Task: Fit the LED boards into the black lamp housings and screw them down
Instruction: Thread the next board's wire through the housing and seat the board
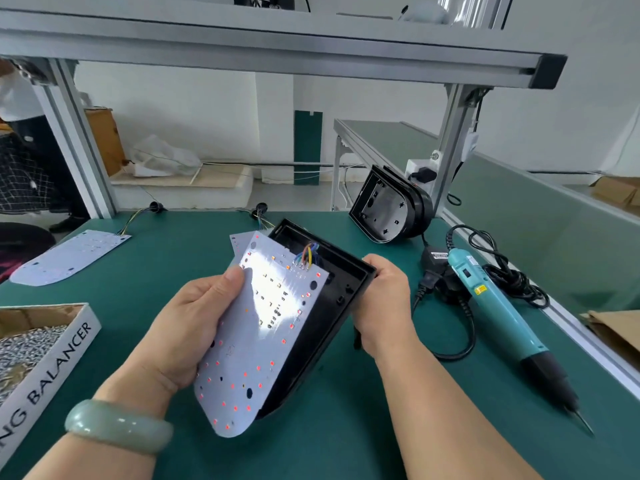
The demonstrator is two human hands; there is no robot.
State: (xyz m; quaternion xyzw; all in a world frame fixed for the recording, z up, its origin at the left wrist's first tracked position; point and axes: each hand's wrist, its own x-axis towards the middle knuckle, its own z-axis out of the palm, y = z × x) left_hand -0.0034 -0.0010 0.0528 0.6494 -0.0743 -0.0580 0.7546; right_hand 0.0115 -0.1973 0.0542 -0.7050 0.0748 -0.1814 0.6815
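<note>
White LED board (pixel 263 334) is mid-frame, held above the green bench mat (pixel 166 258), tilted: its R long edge sits inside the black lamp housing (pixel 332 306), L edge raised clear of it. Coloured wires (pixel 306 254) run from the board's far end into the housing. L hand (pixel 183 327) pinches the board's L edge, thumb flat on the face, other fingers behind it & out of sight; jade bangle (pixel 117 426) on that wrist. R hand (pixel 384 299) grips the housing's R wall, thumb on the rim, other fingers curled beneath. Far L on the mat: a second LED board (pixel 69 256) lying flat w/ wires. Back R: a second housing (pixel 388 206) stood on edge, open side facing the camera. R of the hands: teal electric screwdriver (pixel 502 313) lying on the mat, tip toward the near side, beside a tangled black cable (pixel 519 284). Near L: cardboard box of screws (pixel 34 344).
</note>
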